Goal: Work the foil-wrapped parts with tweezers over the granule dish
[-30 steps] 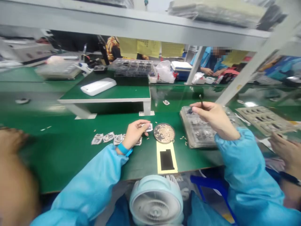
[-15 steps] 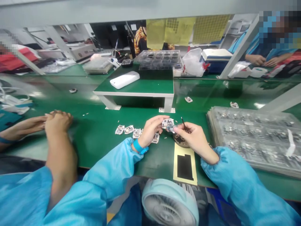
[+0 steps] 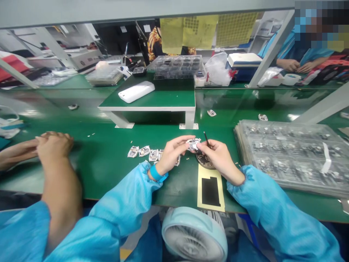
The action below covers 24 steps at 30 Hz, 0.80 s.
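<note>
My left hand (image 3: 171, 154) pinches a small silver metal part (image 3: 193, 143) above the green table. My right hand (image 3: 219, 158) touches the same part with its fingertips and also holds a thin dark tool (image 3: 206, 139) that points up. Under my hands sits a round dish (image 3: 205, 161), mostly hidden. A row of similar small silver parts (image 3: 144, 151) lies on the table left of my left hand. In front of the dish lies a yellow card with a black patch (image 3: 210, 189).
A stack of clear plastic trays with parts (image 3: 289, 154) fills the right side. A raised green shelf (image 3: 160, 100) carries a white device (image 3: 136, 91). Another person's bare arms (image 3: 51, 160) rest at the left. A white fan (image 3: 195, 236) sits at the near edge.
My right hand came from the tray stack on the right to meet my left hand over the dish. My left hand lifted a silver part. The view swung left.
</note>
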### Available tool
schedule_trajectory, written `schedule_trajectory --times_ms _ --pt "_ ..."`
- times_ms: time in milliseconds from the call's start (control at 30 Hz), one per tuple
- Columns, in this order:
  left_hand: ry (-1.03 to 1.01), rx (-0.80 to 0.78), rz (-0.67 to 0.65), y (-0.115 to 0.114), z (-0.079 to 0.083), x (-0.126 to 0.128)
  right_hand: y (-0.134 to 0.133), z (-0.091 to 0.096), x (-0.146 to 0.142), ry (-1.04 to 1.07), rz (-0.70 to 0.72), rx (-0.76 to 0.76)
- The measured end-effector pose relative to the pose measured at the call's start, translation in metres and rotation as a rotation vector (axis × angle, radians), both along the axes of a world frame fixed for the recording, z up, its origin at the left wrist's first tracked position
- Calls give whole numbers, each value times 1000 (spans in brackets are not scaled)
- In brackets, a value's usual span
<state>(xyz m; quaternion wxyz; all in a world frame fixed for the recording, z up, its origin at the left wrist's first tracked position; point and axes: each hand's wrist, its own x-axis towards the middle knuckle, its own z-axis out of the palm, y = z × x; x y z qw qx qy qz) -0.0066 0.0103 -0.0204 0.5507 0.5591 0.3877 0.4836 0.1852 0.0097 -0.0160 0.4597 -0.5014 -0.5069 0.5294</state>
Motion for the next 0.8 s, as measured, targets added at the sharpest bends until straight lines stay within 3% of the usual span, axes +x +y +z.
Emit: schedule_trajectory --times_ms 433,800 --pt "-26 -30 -6 -3 7 7 2 1 0 71 -10 -23" --pt "301 114 144 -4 -4 5 5 -15 0 3 -12 31"
